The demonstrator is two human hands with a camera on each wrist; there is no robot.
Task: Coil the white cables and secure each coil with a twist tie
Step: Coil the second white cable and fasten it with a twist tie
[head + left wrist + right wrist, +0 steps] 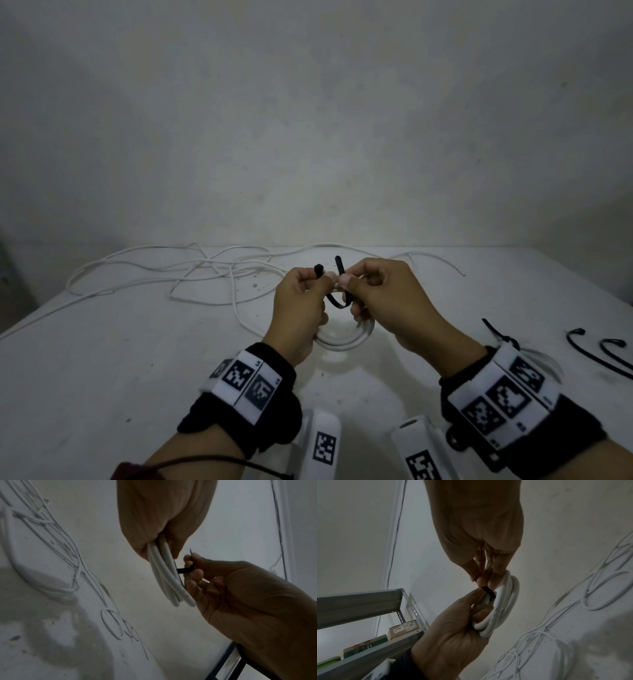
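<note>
The left hand is closed around a small coil of white cable, its lower fingers curled through the loops while thumb and forefinger pinch one end of a black twist tie; the right hand faces it just across the coil, thumb and forefinger pinching the other end of the tie, its remaining fingers bent and touching the coil's rim; both tie ends stick up above the fingertips, and the flat black band dips in a U under the top of the coil. In the left wrist view the coil hangs from that hand as a bundle of smooth round strands, the tie crossing to the right hand; in the right wrist view the tie lies against the coil between the two hands.

The coil hangs just above the white table, a dull, speckled surface; beyond the coil, toward the wall, loose white cable sprawls in tangled loops; right of the coil, near the right wrist, a finished coil with a black tie lies partly hidden, and further right two spare black ties lie curved on the table. Black wrist bands carry square coded markers.

The right wrist view shows a grey metal shelf holding cardboard boxes.
</note>
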